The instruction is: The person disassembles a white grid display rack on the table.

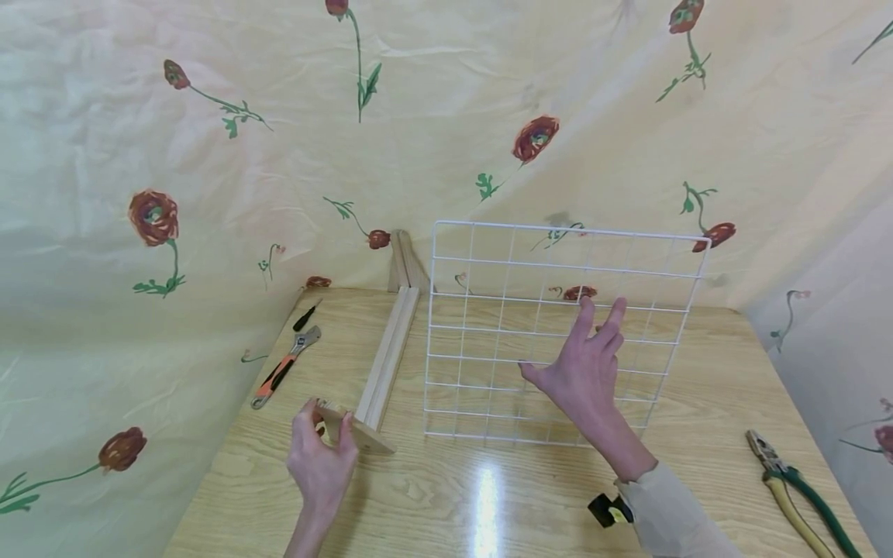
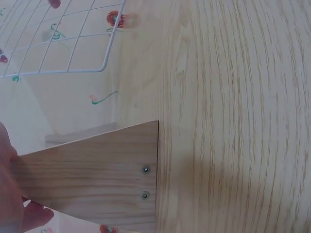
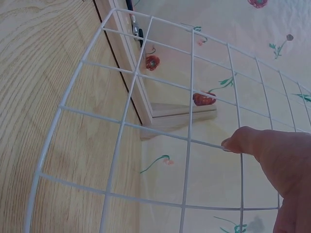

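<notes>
A wooden stand has a long pale rail joining two tapered end boards, one near and one far. My left hand pinches the narrow top of the near board between thumb and fingers. Two screw heads show by that board's lower edge in the left wrist view. To the right of the stand, a white wire grid panel is tilted up, apart from the rail. With fingers spread, my right hand grips its wires; the thumb lies against one wire. Some fingertips are hidden.
An orange-handled adjustable wrench and a small black screwdriver lie at the table's left edge. Pliers with green and yellow handles lie at the right. A flower-patterned cloth hangs behind the wood-grain table.
</notes>
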The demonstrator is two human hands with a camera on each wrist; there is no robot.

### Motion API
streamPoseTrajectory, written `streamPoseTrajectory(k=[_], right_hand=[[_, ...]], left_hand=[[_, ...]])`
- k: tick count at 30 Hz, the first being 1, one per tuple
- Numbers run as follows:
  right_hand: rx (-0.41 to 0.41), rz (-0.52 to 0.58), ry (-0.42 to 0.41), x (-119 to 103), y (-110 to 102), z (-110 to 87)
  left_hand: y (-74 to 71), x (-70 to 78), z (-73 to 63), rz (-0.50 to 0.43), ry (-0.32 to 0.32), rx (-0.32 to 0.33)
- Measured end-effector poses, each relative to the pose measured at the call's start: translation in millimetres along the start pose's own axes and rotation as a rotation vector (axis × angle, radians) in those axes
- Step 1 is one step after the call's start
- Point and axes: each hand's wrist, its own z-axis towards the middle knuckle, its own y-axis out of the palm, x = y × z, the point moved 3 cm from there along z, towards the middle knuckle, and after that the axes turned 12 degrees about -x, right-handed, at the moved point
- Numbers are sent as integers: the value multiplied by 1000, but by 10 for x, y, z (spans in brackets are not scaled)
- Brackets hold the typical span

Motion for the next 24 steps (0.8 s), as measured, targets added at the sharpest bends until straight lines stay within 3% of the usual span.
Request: streamPoseTrajectory(k=[24], right_hand=[[-246,-27,109,34,140,189]], left_hand=[[29,13,-4,10,13,14]])
